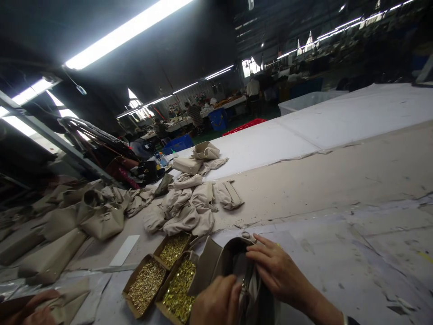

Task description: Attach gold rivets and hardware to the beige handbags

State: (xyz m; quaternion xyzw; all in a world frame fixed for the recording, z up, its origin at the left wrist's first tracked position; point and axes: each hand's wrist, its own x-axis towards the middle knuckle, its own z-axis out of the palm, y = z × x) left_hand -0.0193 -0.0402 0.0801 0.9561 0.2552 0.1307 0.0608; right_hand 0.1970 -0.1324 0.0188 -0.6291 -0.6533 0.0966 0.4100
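Right in front of me a grey-beige handbag stands with its mouth open and its dark lining showing. My right hand grips the bag's right rim, fingers bent over the edge. Low at the bag's mouth, my left hand is closed with its fingers curled, slightly blurred; what it pinches is hidden. A zipper or seam edge runs beside its fingertips. To the left of the bag stand cardboard boxes of small gold metal pieces, a near one, a left one and a back one.
A pile of beige fabric pouches lies beyond the boxes. Several beige bags cover the table's left side, near a white card. Another person's hand holds a beige piece at lower left. A clear plastic bin stands behind the table.
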